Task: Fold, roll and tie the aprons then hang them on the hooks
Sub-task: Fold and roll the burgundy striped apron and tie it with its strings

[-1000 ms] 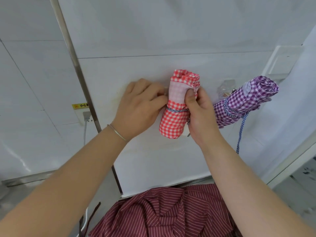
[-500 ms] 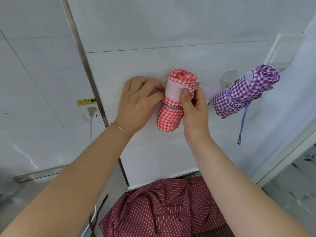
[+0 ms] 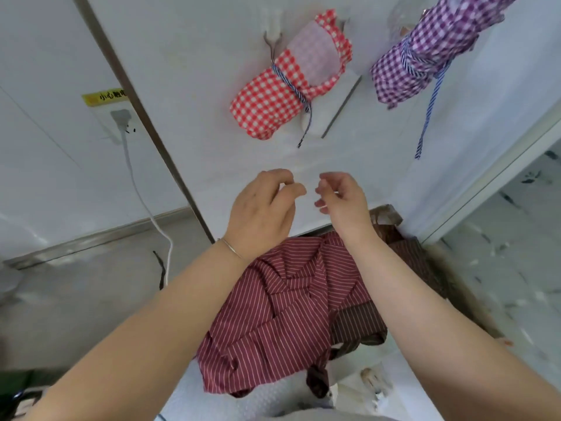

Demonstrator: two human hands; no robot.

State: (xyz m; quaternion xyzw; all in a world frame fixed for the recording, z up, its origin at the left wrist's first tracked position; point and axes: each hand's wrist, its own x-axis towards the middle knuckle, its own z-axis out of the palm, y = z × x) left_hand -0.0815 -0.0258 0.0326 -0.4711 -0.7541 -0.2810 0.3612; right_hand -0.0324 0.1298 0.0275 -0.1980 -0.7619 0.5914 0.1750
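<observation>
Red-and-white gingham rolled apron point(image 3: 283, 94), tied with blue striped cord, hangs on metal wall hook point(image 3: 272, 45) (purple gingham roll point(image 3: 425, 53) beside it). Left hand point(image 3: 262, 212), right hand point(image 3: 343, 202) below, fingers loosely curled, holding nothing.

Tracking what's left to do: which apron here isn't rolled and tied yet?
The dark red striped apron, lying loose and crumpled below the hands. The red gingham apron and purple gingham apron hang rolled and tied.
</observation>
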